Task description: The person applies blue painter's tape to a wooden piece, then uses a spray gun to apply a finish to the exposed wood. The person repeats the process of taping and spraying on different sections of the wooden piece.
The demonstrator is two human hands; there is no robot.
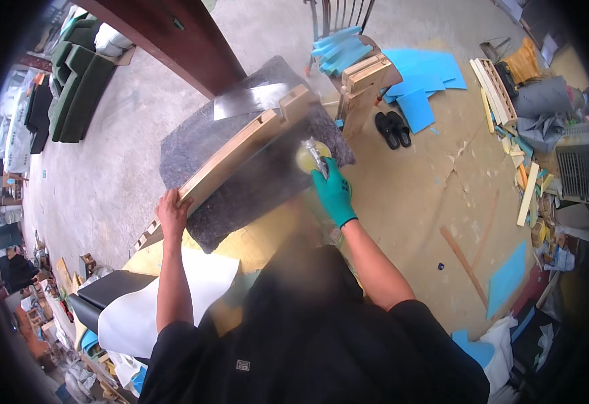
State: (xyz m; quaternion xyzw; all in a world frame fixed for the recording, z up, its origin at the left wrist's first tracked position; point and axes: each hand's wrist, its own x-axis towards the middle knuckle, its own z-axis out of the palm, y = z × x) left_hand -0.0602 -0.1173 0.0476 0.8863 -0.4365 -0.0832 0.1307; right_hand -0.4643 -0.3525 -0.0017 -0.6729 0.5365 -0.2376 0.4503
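A long wooden frame piece (240, 148) lies slanted across a grey felt-covered worktop (200, 151). My left hand (172, 214), bare, grips the near end of this wooden piece. My right hand (333, 192) wears a teal glove and is closed around a spray gun (316, 158) with a yellowish cup, its nozzle pointing toward the wood. A hazy mist hangs over the wood and the felt around the nozzle. A shiny metal sheet (250, 99) lies at the far side of the worktop.
A second wooden frame (362, 84) with blue foam strips (338, 48) stands behind the worktop. Blue foam sheets (426, 77), black shoes (392, 129) and wood offcuts (527, 185) litter the floor to the right. White sheet material (173, 296) and a black cushion (109, 289) lie near left; green sofas (75, 87) far left.
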